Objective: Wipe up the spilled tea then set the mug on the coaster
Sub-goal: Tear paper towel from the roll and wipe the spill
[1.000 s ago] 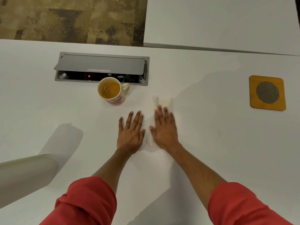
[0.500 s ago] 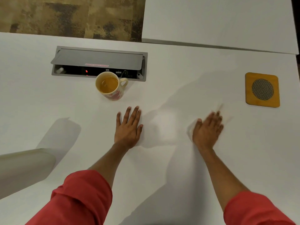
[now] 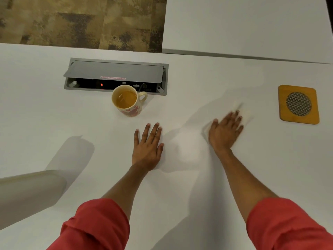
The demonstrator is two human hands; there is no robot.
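A cream mug (image 3: 128, 102) with a red pattern stands upright on the white table (image 3: 54, 123), part full of amber tea, handle to the right. My left hand (image 3: 148, 147) lies flat on the table below the mug, fingers straight, holding nothing. To the right, my right hand (image 3: 225, 131) presses flat on a white paper towel (image 3: 244, 112); the towel is blurred and mostly hidden under the fingers. A square wooden coaster (image 3: 298, 104) with a round mesh centre lies at the far right, with nothing on it. No spilled tea is plainly visible.
A grey power and socket box (image 3: 115, 76) with its lid open is set into the table right behind the mug. A second white table (image 3: 243, 24) abuts at the back right. A pale rounded object (image 3: 27, 193) juts in at the lower left. Carpet shows beyond.
My right hand has slid the paper towel to the right, from beside my left hand toward the coaster. The left hand and the mug have stayed where they were.
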